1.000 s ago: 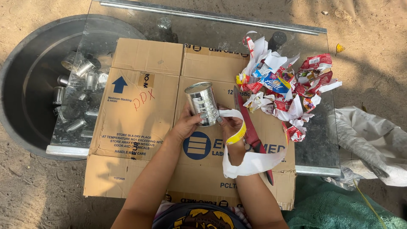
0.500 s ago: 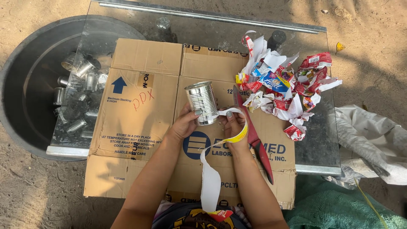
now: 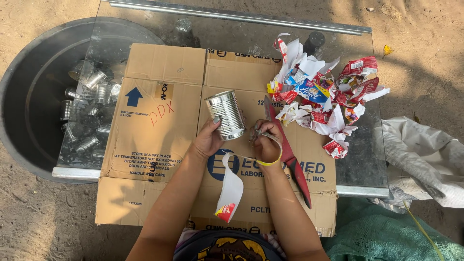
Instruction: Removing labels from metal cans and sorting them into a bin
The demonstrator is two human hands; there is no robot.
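At frame centre, the left hand (image 3: 208, 140) grips a bare tin can (image 3: 225, 115); the right hand (image 3: 266, 142) pinches its peeled paper label (image 3: 231, 186) over flattened cardboard (image 3: 164, 125).

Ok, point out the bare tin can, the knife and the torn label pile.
tin can (image 3: 226, 115), head view, its ribbed side.
knife (image 3: 296, 171), head view, its red handle.
torn label pile (image 3: 321, 99), head view, the heap's middle.

A glass surface (image 3: 232, 34) with metal edges stands on sandy ground. A flattened cardboard box (image 3: 159, 125) lies directly on it. On the cardboard lies a red-handled knife (image 3: 290, 157), and a heap of torn labels (image 3: 321, 99) lies beside it.
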